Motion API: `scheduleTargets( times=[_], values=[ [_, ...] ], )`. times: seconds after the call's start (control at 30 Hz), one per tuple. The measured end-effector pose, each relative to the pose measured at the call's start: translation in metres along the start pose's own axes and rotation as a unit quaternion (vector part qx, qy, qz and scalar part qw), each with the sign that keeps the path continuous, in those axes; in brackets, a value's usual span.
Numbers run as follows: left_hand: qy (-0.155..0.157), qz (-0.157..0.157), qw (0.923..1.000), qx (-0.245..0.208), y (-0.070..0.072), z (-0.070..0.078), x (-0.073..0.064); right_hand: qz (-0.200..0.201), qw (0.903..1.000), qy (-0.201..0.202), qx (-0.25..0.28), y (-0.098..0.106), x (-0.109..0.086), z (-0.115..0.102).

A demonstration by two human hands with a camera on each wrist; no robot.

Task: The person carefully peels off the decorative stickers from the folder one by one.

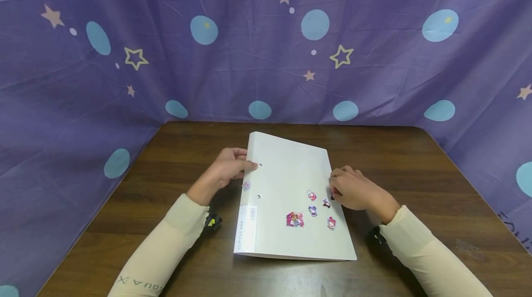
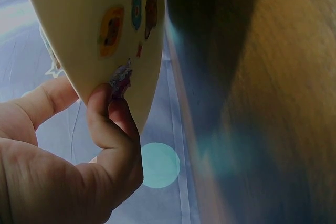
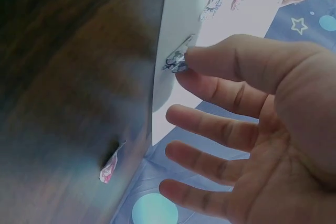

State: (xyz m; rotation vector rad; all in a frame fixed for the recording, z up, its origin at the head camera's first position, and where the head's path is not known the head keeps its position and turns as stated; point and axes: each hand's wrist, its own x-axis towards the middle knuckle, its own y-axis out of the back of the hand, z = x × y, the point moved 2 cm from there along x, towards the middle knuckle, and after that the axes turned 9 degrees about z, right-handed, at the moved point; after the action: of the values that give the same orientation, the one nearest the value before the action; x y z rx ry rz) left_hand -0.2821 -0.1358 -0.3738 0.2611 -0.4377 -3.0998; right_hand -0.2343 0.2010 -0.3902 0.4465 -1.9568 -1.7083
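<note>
A white clip file [image 1: 291,172] stands tilted over the table, its cover facing up toward me. My left hand [image 1: 230,167] grips its spine edge, thumb on the cover. In the left wrist view, fingertips [image 2: 100,98] press the file's other face beside a purple sticker [image 2: 122,80]. At the file's right edge is my right hand [image 1: 353,188]. Thumb and index finger pinch a small dark-and-white character sticker [image 3: 177,59] close to the cover, while the other fingers extend loosely. A large pink sticker [image 1: 295,220] and several smaller ones, including a red-bowed character sticker [image 1: 331,223], are on the cover.
The file is over a brown wooden table [image 1: 191,251], with a purple star-patterned curtain [image 1: 257,80] behind. In the right wrist view, a pinkish sticker [image 3: 108,170] lies on the table near the file. An orange sticker [image 2: 110,31] is among several on the file's other face.
</note>
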Motion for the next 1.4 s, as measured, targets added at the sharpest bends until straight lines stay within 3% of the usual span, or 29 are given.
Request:
scheduleTargets(
  times=[0.33,0.87,1.27,1.4],
  values=[
    [0.002,0.002,1.0000,0.001,-0.001,0.000,0.000,0.019,0.9998,0.010,0.007,0.003,-0.001,0.003],
    [0.002,0.001,1.0000,0.001,-0.002,0.000,-0.001,-0.011,0.9991,-0.013,0.039,0.005,0.001,0.006],
    [0.004,0.002,1.0000,0.007,-0.001,0.000,-0.001,-0.005,0.9988,-0.017,0.045,0.007,0.000,0.011],
    [0.002,0.002,1.0000,0.004,0.000,-0.002,0.000,-0.008,0.9988,-0.037,0.032,0.010,-0.002,0.016]
  ],
)
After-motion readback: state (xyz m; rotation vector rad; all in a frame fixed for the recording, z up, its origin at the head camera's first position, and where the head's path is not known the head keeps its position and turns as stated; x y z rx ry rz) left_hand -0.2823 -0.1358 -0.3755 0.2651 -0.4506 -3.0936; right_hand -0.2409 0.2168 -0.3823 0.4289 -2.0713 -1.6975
